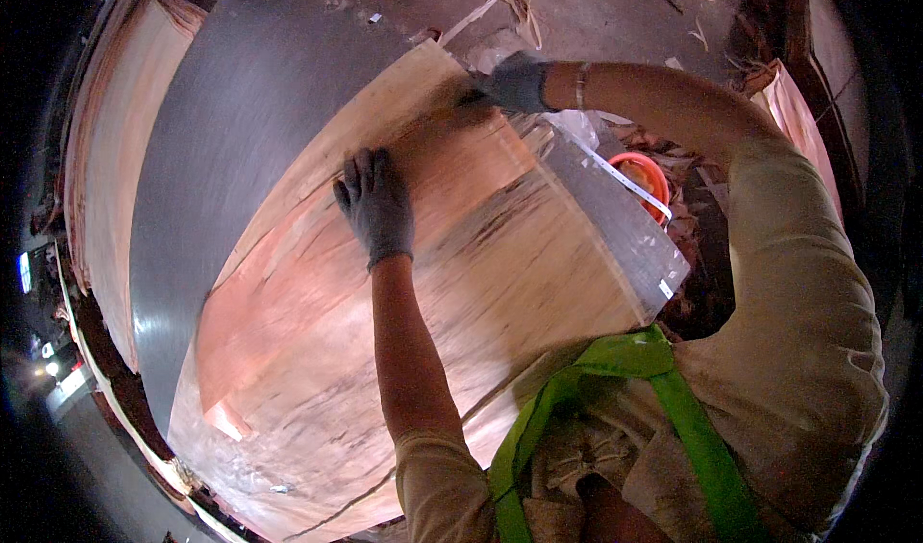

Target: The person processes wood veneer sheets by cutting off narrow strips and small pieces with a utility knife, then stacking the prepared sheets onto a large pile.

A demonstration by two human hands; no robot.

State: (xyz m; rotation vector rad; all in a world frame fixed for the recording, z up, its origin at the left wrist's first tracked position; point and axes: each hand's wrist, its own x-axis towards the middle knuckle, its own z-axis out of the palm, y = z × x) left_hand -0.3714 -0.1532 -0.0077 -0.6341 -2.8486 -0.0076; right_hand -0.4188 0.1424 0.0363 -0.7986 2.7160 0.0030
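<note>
Left hand [377, 207] flat on wood sheet [519, 255], fingers bit apart. Sheet lies over grey top [240, 139]. Right hand [519, 84] by sheet's edge, blurry: can't tell grip. Seems sheet-holding step; next likely needs steady left hand.

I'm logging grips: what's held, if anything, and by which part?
The left hand lies on the wood sheet, gripping nothing; the right hand is blurred near the sheet's edge, grip unclear.

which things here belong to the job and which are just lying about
Likely job:
thin tan wood sheets
grey-gloved left hand on them
grey-gloved right hand at their edge
smooth grey worktop

Likely lying about:
round orange-red container
pale wood stack
</note>
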